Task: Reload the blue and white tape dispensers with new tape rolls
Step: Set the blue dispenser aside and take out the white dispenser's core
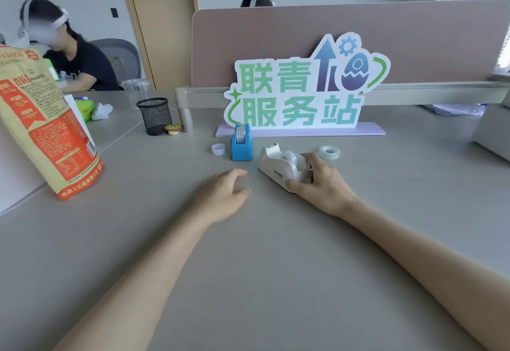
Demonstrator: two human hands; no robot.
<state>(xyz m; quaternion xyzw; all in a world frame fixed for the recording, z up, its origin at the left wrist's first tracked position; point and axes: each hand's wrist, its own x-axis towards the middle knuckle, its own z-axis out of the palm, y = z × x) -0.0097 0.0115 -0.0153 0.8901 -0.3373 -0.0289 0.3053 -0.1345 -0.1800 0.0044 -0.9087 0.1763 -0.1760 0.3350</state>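
The white tape dispenser [277,167] marked VIVID sits on the grey table with a roll in its cradle. My right hand [321,182] grips its near end, thumb on the side and fingers over the roll. The small blue dispenser [242,146] stands upright to its left with a roll of tape inside. An empty white core ring [218,149] lies left of the blue one. A clear tape roll [329,152] lies flat to the right of the white dispenser. My left hand [227,189] rests on the table with curled fingers, holding nothing.
A large sign with green characters [303,88] stands behind the dispensers. A black mesh pen cup [154,116] and a small yellow tin [173,129] are at the back left. An orange and tan bag [41,130] stands at the left. Two people sit beyond the divider.
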